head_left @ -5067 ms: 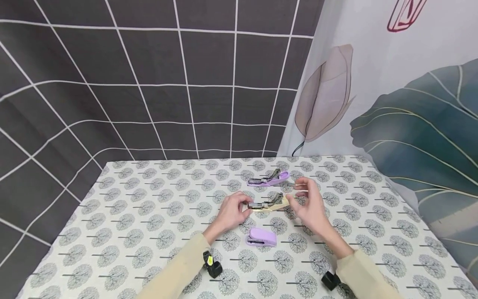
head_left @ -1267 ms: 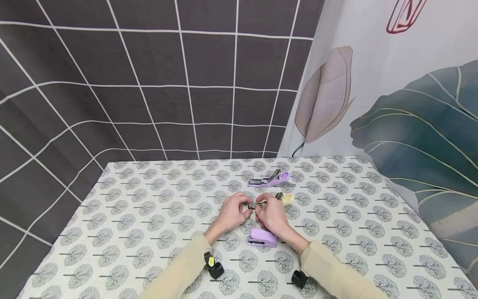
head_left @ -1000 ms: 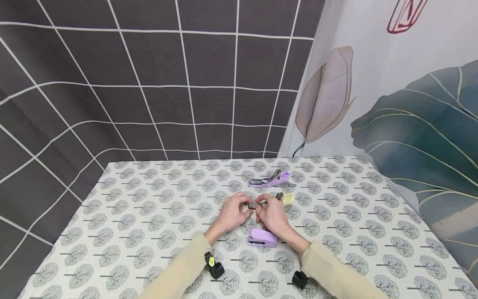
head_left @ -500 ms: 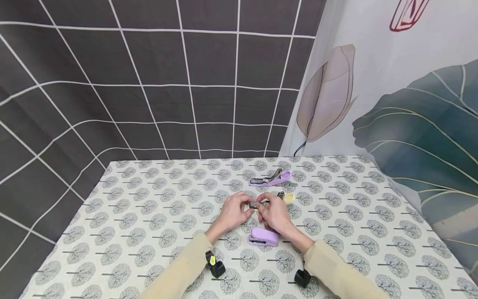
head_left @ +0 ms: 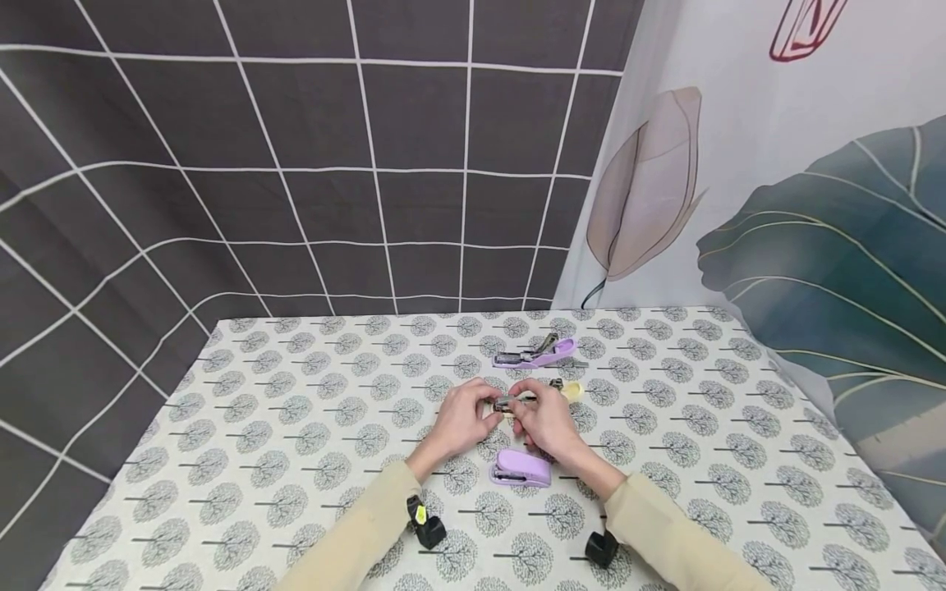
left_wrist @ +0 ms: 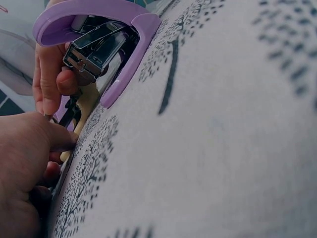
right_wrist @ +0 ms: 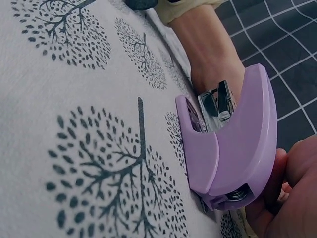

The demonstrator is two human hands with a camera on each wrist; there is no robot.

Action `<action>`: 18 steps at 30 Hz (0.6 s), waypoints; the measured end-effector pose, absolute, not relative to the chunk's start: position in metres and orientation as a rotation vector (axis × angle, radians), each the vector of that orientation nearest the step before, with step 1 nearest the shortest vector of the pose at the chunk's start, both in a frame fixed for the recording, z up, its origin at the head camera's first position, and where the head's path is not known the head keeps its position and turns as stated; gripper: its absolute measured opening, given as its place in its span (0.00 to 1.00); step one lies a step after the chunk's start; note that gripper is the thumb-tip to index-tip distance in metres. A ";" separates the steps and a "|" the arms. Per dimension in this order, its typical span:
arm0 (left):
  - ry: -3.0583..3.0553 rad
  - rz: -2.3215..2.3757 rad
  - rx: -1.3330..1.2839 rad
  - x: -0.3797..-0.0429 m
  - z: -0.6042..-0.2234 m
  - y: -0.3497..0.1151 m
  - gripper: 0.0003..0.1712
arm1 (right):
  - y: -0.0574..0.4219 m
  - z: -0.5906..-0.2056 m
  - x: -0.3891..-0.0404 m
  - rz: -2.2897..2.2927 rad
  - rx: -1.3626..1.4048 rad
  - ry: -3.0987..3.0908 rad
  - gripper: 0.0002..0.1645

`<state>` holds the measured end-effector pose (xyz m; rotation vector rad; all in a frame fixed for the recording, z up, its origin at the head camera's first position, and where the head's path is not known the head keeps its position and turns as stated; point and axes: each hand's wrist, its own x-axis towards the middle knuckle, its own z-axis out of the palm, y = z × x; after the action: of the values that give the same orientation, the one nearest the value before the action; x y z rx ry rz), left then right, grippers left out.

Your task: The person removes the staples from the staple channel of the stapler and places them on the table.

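Observation:
A pale yellow stapler [head_left: 572, 391] lies on the table with its handle swung back and its metal magazine [head_left: 506, 404] bared. My left hand [head_left: 460, 417] grips its front end between thumb and fingers. My right hand [head_left: 545, 420] pinches at the metal magazine from the other side and covers the stapler's middle. What lies between its fingertips is mostly hidden. Nearer me sits a closed purple stapler [head_left: 521, 468], large in the left wrist view and seen from its rear in the right wrist view, where my right fingers [right_wrist: 280, 171] show beyond it.
Behind the yellow stapler lies a second purple stapler [head_left: 535, 355], opened out with its magazine bared. A small grey strip [head_left: 580, 364] is beside it. The tree-print cloth [head_left: 296, 460] covers the table, and a dark grid curtain [head_left: 310, 205] hangs behind.
Since about five seconds ago, my right hand has come left from the yellow handle's end to the magazine. Lately it has slid slightly right, showing more metal. My left hand keeps its place.

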<state>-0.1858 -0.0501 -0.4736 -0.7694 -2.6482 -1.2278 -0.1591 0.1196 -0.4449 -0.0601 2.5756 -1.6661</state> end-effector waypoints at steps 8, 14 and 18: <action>-2.674 -1.226 -0.762 -0.185 -0.473 -0.050 0.17 | 0.122 -0.441 -0.157 -1.729 -0.032 2.495 0.08; -2.684 -1.244 -0.759 -0.186 -0.473 -0.050 0.17 | 0.124 -0.437 -0.156 -1.748 -0.033 2.494 0.09; -2.693 -1.243 -0.757 -0.186 -0.474 -0.051 0.17 | 0.127 -0.434 -0.155 -1.759 -0.049 2.504 0.10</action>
<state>-0.1862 -0.0506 -0.4740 -0.7567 -2.6928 -1.2434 -0.1552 0.1265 -0.4345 -0.0487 2.5037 -1.7585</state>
